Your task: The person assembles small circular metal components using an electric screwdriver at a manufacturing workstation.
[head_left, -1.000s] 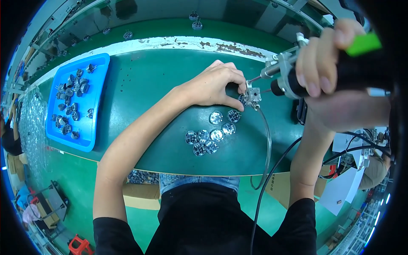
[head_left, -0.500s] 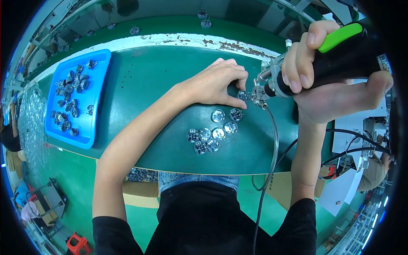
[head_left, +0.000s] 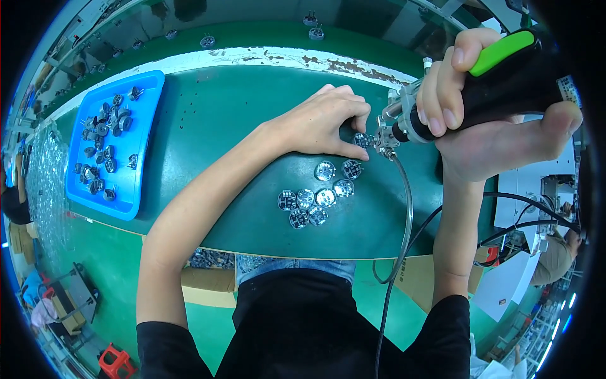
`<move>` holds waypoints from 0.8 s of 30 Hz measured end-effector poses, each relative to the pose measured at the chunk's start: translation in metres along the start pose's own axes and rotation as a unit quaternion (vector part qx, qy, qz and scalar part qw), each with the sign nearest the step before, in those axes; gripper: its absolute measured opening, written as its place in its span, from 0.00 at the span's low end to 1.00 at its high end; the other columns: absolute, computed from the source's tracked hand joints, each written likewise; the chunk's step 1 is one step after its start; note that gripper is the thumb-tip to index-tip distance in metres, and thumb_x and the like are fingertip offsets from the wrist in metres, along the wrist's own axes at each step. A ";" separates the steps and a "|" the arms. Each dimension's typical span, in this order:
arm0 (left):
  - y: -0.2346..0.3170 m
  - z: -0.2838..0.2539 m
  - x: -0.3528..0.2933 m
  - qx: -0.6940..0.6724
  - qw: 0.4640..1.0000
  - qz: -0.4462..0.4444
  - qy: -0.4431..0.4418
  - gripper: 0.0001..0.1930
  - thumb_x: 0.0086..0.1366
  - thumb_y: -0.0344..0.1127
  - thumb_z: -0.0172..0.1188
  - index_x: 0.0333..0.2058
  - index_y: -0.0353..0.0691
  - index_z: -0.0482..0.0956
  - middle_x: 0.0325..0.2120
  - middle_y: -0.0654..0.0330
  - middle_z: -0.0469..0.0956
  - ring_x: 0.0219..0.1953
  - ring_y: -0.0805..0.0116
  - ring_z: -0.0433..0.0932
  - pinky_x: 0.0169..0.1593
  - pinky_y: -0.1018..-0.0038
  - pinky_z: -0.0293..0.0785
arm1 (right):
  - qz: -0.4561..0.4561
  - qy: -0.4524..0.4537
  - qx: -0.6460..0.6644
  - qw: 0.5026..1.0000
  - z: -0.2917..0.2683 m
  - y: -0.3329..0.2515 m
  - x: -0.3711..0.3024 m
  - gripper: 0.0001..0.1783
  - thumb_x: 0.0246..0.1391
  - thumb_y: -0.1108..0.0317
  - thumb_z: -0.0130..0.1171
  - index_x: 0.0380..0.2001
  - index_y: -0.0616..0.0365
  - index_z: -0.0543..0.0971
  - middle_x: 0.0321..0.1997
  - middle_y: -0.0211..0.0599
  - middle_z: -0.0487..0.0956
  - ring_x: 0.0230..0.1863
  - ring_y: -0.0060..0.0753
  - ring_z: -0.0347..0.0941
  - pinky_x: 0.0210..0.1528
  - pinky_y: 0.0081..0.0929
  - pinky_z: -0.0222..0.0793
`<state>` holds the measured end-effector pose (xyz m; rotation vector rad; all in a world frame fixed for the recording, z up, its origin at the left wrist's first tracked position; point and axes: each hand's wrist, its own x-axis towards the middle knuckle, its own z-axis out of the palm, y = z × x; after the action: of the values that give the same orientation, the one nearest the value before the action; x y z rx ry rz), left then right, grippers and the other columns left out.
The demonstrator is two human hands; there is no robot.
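Note:
My left hand (head_left: pixel 325 123) pinches a small round part with a circuit-board face (head_left: pixel 361 140) between thumb and fingers, just above the green mat. In my right hand (head_left: pixel 480 120) is a black power screwdriver (head_left: pixel 527 72) with a green lever and a metal nose. That nose meets the round part at its right side; the exact contact point is too small to make out. A clear hose (head_left: pixel 408 202) hangs from the nose. Several similar round parts (head_left: pixel 326 198) lie face up in a cluster on the mat, nearer to me.
A blue tray (head_left: pixel 146 136) at the left holds several round parts with pins. Beyond the white, chipped ledge (head_left: pixel 252 57), a green belt (head_left: pixel 265 39) carries more of them. Black cables (head_left: pixel 517 218) run at the right. Under the table stands an open cardboard box (head_left: pixel 208 297).
Parts on the far belt have shifted a little to the right. Both hands, the screwdriver and the pinched part stay almost in place.

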<state>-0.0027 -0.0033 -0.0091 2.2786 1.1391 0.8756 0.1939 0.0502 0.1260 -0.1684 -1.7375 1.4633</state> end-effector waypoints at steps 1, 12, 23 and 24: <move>0.000 0.000 -0.001 0.002 1.000 0.000 0.001 0.23 0.55 0.46 0.81 0.34 0.43 0.75 0.34 0.64 0.77 0.46 0.60 0.74 0.54 0.63 0.67 | 0.001 0.001 -0.001 1.000 0.003 0.002 0.000 0.60 0.49 0.05 0.35 0.42 0.61 0.73 0.17 0.28 0.70 0.15 0.23 0.69 0.20 0.18 0.63; 0.001 0.000 0.001 0.001 1.000 -0.005 0.001 0.22 0.55 0.47 0.81 0.33 0.42 0.75 0.32 0.64 0.76 0.45 0.60 0.74 0.54 0.63 0.67 | 0.017 0.022 -0.024 0.999 0.008 0.009 0.003 0.60 0.49 0.05 0.35 0.40 0.61 0.73 0.16 0.28 0.70 0.15 0.23 0.70 0.19 0.17 0.63; 0.002 -0.009 -0.009 0.007 1.000 -0.028 -0.009 0.22 0.55 0.47 0.81 0.33 0.42 0.76 0.33 0.64 0.77 0.45 0.60 0.75 0.54 0.63 0.66 | 0.011 -0.003 0.048 0.999 -0.006 -0.001 0.005 0.61 0.50 0.05 0.32 0.41 0.62 0.73 0.15 0.27 0.68 0.14 0.22 0.67 0.19 0.18 0.62; 0.005 -0.009 -0.004 0.003 0.999 -0.022 -0.027 0.22 0.55 0.47 0.81 0.35 0.42 0.76 0.33 0.64 0.77 0.46 0.60 0.75 0.55 0.63 0.66 | 0.008 -0.002 0.038 0.999 -0.016 -0.012 0.000 0.61 0.50 0.05 0.32 0.41 0.62 0.73 0.15 0.27 0.68 0.14 0.22 0.67 0.19 0.18 0.62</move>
<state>-0.0082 -0.0085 -0.0008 2.2601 1.1646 0.7899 0.2093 0.0582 0.1361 -0.1393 -1.6844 1.5400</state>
